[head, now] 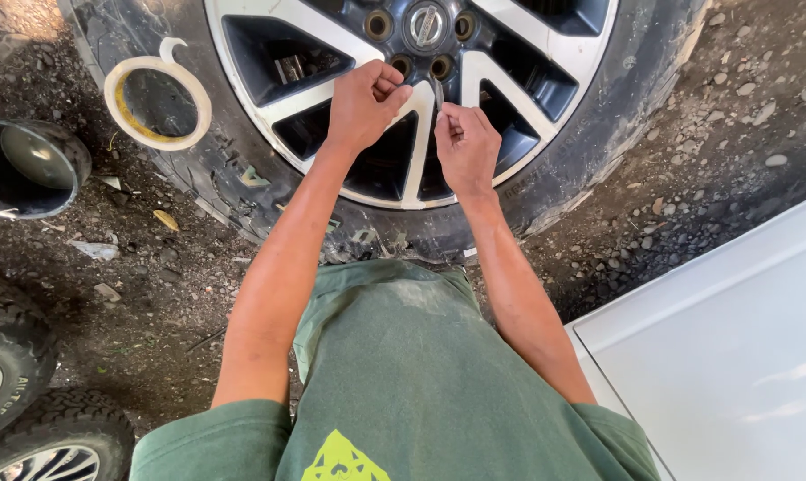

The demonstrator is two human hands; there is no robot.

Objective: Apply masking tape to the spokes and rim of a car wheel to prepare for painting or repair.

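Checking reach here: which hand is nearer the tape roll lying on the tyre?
Left. The left hand is on the wheel spoke, apart from the tape roll off to its left. The right hand is farther away, beyond the left hand.

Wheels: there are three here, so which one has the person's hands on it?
The big wheel lying flat at the top, with silver spokes. Both the left hand and right hand rest on it; the other two wheels sit untouched, bottom left.

ground (pixel 688 151): dirt and gravel | wheel (pixel 332 53) lies flat at top | bucket (pixel 29 169) at left edge | two tyres (pixel 29 392) bottom-left corner
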